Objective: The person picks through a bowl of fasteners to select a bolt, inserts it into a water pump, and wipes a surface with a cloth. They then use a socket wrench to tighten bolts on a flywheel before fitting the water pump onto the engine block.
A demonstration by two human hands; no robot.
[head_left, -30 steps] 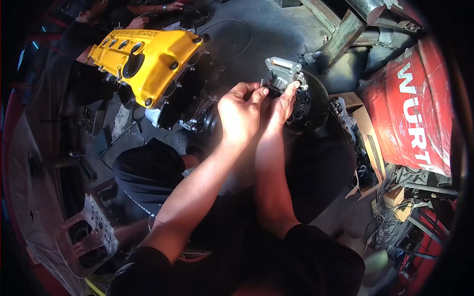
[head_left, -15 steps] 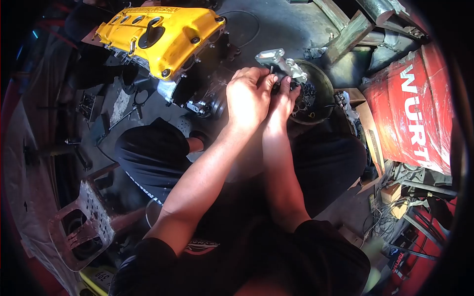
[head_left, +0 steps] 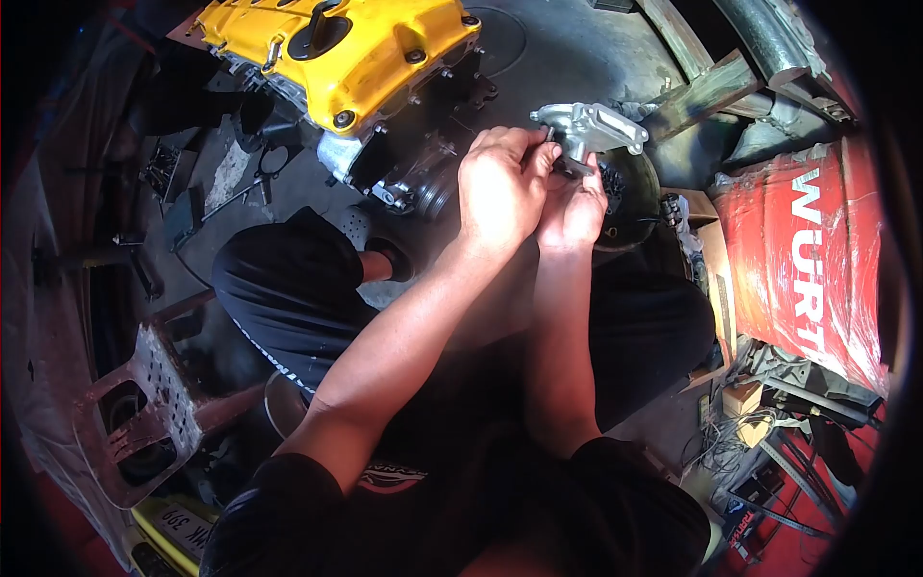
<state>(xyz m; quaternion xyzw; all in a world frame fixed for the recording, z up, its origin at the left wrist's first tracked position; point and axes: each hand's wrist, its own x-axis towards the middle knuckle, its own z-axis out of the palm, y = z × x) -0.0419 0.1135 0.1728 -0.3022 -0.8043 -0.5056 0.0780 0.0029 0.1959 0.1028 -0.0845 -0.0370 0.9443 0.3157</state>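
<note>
My right hand grips a silver cast-metal engine part from below, with its fingers partly hidden behind it. The casting has a flat flange on one side and an arm with holes on the other. My left hand is closed, thumb against fingers, right at the near left edge of the casting. A small thin pin-like piece shows by its fingertips. Both hands are raised in front of a round basin of dark metal parts. To their left stands an engine with a yellow valve cover.
A red plastic-wrapped WURTH package stands at the right beside a cardboard box. A worn plastic stool is at lower left. Tools, including a ratchet-like handle, lie on the floor. Wooden beams are at the back right.
The casting has been turned, so its holed arm now points right and its flange left. Both hands have shifted slightly right in view, and the head view has moved too.
</note>
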